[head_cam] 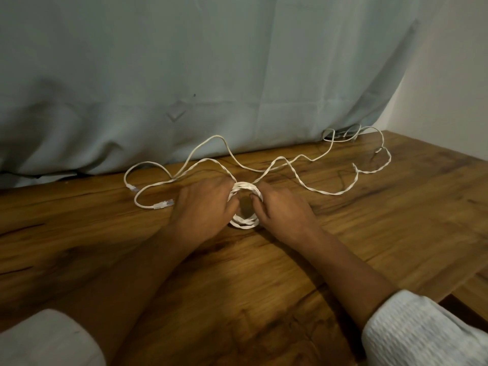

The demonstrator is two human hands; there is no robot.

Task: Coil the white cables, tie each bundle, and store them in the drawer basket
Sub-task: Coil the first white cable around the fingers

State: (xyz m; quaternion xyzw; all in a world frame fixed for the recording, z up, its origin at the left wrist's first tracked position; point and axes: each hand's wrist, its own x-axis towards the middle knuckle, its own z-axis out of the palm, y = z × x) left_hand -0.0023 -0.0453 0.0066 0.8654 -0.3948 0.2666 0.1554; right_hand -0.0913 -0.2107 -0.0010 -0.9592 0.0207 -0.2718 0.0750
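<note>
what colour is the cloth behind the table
The cloth is plain pale blue-grey, seen in the head view.

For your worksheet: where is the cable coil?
Head view, centre: the cable coil lies on the wooden table, held between the left hand and right hand.

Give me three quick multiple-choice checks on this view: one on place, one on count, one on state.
1. Where on the table is the coil?
A) between the left hand and right hand
B) at its far right corner
C) at its near edge

2. How many plugs show left of the hands?
A) none
B) two
C) five

3. How is the cable?
A) fully coiled and tied
B) partly coiled, long loops loose
C) not coiled at all

Answers:
1 A, both hands grip the coil's sides.
2 B, two plugs lie at the left.
3 B, loose cable trails both ways from the coil.
</note>
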